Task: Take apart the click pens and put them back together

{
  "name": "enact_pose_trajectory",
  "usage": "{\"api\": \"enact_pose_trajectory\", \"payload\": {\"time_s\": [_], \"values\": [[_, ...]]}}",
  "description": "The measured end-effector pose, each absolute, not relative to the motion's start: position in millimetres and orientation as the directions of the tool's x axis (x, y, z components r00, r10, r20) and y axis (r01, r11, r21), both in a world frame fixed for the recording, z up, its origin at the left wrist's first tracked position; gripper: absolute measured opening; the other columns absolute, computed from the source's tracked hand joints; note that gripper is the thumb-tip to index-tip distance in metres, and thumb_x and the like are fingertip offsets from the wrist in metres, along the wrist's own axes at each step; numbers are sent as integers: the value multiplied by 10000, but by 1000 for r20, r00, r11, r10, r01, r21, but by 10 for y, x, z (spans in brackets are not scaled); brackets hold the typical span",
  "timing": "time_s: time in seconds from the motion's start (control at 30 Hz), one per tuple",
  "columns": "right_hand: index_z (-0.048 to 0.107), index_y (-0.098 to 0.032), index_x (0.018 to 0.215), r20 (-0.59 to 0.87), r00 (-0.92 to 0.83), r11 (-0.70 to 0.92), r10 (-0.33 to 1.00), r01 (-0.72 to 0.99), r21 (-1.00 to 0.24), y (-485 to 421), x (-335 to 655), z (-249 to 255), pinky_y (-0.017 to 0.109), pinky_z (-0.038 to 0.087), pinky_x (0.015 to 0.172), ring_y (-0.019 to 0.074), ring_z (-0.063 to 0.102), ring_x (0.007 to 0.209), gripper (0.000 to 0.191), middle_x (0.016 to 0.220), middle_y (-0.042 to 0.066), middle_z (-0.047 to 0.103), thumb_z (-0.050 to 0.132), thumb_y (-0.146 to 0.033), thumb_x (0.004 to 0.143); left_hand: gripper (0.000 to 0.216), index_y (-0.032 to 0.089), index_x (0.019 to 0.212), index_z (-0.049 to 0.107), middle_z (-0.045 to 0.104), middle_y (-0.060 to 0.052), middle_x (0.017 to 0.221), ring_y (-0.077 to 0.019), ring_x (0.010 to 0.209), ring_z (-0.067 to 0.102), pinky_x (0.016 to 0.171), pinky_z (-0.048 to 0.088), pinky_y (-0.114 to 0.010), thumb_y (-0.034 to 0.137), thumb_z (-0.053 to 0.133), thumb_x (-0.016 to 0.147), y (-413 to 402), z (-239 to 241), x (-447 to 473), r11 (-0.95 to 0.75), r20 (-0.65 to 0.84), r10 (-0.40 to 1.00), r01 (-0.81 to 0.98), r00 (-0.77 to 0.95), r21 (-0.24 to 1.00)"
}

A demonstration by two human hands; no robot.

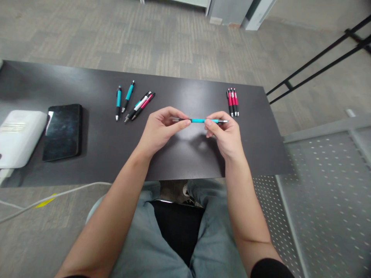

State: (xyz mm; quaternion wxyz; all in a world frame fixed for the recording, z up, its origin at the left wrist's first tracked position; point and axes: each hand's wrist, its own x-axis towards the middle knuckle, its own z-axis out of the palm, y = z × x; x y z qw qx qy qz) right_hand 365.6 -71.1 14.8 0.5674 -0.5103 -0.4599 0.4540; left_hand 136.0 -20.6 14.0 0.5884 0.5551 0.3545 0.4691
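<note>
A turquoise ballpoint pen (198, 121) lies level between my two hands, above the dark table. My left hand (162, 127) pinches its black grip end, with the silver tip pointing left. The other end is pinched between the fingers of my right hand (224, 131). To the left of my hands lie two more turquoise pens (118, 102), plus a pen with a white and turquoise barrel (139, 106) touching a red pen (144, 106). Beyond my right hand, three red pens (232, 102) sit side by side.
On the left of the table (116, 154) are a black glossy device (63, 131) and a white box-shaped device (21, 135) with a cable. A white cable (66, 195) hangs at the front edge. Perforated metal panels (330, 185) stand to the right.
</note>
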Motion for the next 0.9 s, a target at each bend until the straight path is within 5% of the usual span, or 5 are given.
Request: {"api": "enact_pose_trajectory", "payload": {"time_s": [0.13,0.33,0.47,0.7,0.9], "values": [[837,-305,1008,32,230,57,973,-100,-993,-694,3690,116,325,583,593,147,540,607,633,750,-60,637,1153,-801,772,450,242,966,904,942,-86,988,-299,929,888,906,722,-407,625,1126,882,-293,140,1359,-107,82,895,32,438,994],[876,-312,1040,81,322,84,943,6,-996,-759,3872,117,343,624,649,195,660,784,533,991,30,800,1044,-794,888,284,310,1052,929,968,-83,1082,-373,1032,911,1013,713,-504,588,876,1044,-241,94,1352,-266,111,864,258,491,929],[875,-304,1068,84,430,27,899,138,-990,-729,4431,239,319,592,643,177,610,720,506,863,-3,707,1012,-766,914,308,317,1058,911,954,-95,1151,-396,1088,909,1000,674,-526,584,762,1095,-167,104,1299,-345,135,865,377,483,860],[873,-235,1060,27,449,-243,893,533,-810,-93,5237,579,296,548,681,181,615,733,153,802,-14,667,877,-371,1130,353,305,1047,878,917,-130,1228,-416,1071,881,963,640,-566,577,661,1107,-110,93,1290,-406,139,844,449,518,796],[772,-217,1014,-133,552,-479,823,549,-685,382,5344,528,261,512,646,152,634,705,164,827,-15,701,854,-196,1154,337,345,1024,869,933,-115,1224,-426,1081,871,938,628,-562,597,658,1100,-71,100,1291,-390,123,836,423,534,818]]}}
